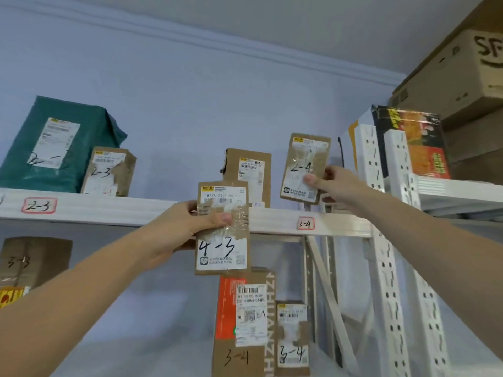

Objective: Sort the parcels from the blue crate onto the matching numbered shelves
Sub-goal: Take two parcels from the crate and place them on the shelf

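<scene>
head: worn on person's head | faces forward, tilted up | close to white shelf rail (136, 210) | single view

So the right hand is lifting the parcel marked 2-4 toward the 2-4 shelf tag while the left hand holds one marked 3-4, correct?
Not quite. In the head view the left hand holds a parcel marked 4-3, not 3-4. The rest stands: the right hand holds the parcel marked 2-4 up just above the 2-4 shelf tag.
</scene>
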A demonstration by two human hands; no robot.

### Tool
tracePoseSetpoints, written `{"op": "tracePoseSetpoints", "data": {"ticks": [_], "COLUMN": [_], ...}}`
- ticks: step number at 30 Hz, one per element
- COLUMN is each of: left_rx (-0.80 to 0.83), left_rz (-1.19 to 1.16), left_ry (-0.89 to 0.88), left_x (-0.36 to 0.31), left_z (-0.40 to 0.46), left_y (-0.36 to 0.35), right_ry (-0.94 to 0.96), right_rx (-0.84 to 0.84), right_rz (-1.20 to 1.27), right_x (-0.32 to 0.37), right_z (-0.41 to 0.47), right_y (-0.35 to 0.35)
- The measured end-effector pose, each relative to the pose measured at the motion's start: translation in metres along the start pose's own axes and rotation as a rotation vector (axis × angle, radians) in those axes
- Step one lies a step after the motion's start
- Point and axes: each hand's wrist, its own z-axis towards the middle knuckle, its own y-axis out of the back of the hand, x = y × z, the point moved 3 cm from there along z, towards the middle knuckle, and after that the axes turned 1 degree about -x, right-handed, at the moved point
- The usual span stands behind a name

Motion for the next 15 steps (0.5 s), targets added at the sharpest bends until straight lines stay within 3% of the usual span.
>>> {"op": "tracePoseSetpoints", "data": {"ticks": [8, 15], "left_rx": [-0.072, -0.098], "left_rz": [0.074, 0.115], "left_ry": [0.015, 0.032], "left_x": [0.011, 0.016], "left_z": [0.004, -0.003], "left_y": [-0.002, 0.006], "right_ry": [-0.117, -0.128], "right_rx": [0.134, 0.259], "right_rz": [-0.589, -0.46], "right_x": [-0.054, -0.072], "right_z": [0.072, 0.111], "right_y": [-0.012, -0.037]}}
